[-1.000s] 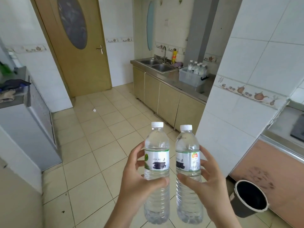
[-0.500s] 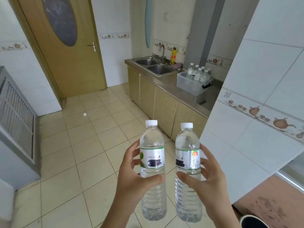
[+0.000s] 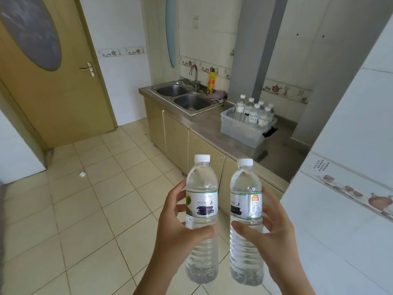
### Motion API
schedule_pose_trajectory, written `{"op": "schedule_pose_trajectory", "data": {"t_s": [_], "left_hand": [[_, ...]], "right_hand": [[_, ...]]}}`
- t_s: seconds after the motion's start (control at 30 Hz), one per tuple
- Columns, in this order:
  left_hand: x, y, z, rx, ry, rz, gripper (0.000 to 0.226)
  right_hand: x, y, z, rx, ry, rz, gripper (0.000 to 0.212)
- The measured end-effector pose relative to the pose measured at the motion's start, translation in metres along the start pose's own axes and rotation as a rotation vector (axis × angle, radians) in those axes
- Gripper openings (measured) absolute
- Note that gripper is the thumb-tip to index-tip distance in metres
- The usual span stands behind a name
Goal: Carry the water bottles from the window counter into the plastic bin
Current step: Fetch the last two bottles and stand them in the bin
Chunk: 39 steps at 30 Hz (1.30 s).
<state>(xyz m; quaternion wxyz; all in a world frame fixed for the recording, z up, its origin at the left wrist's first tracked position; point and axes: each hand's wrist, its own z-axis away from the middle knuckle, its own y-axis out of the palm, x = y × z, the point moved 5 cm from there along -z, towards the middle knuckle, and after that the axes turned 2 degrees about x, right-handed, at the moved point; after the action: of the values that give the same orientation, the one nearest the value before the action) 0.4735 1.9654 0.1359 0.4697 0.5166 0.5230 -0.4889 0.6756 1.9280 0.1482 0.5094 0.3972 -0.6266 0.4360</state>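
My left hand (image 3: pixel 176 228) grips a clear water bottle (image 3: pixel 201 201) with a white cap, held upright in front of me. My right hand (image 3: pixel 270 233) grips a second upright water bottle (image 3: pixel 246 207) beside it; the two bottles stand a little apart. Ahead on the steel counter (image 3: pixel 212 128) sits a translucent plastic bin (image 3: pixel 240 133) that holds several more white-capped bottles (image 3: pixel 253 111).
A double sink (image 3: pixel 182 96) with a tap and a yellow bottle (image 3: pixel 211 83) lies left of the bin. A white tiled wall corner (image 3: pixel 340 188) juts in at the right. A wooden door (image 3: pixel 53 71) stands at the far left; a tiled floor (image 3: pixel 85 209) lies below.
The view has moved forward and turned right: the counter and bin look closer and larger, and the grey unit at the left has left the frame. Both hands keep the same hold on their bottles.
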Motion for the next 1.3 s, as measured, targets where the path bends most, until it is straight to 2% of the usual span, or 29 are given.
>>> {"op": "schedule_pose_trajectory", "data": {"t_s": [0.2,0.43,0.8,1.13,1.3], "left_hand": [[0.007,0.016,-0.1,0.02,-0.028,-0.007,0.099],[0.027,0.05,-0.222,-0.01,-0.037,-0.004,0.099],[0.038,0.138,-0.435,-0.032,-0.078,0.018,0.1],[0.054,0.219,-0.592,0.147,-0.06,0.052,0.099],[0.065,0.262,-0.68,0.306,-0.037,0.047,0.101]], "right_hand": [[-0.011,0.015,-0.101,-0.028,0.003,0.005,0.091],[-0.038,0.025,-0.236,0.013,-0.009,0.022,0.092],[-0.06,0.013,-0.464,0.041,-0.002,0.007,0.097],[-0.083,-0.019,-0.591,-0.144,0.061,-0.035,0.092],[-0.097,-0.025,-0.658,-0.258,0.06,-0.022,0.091]]}}
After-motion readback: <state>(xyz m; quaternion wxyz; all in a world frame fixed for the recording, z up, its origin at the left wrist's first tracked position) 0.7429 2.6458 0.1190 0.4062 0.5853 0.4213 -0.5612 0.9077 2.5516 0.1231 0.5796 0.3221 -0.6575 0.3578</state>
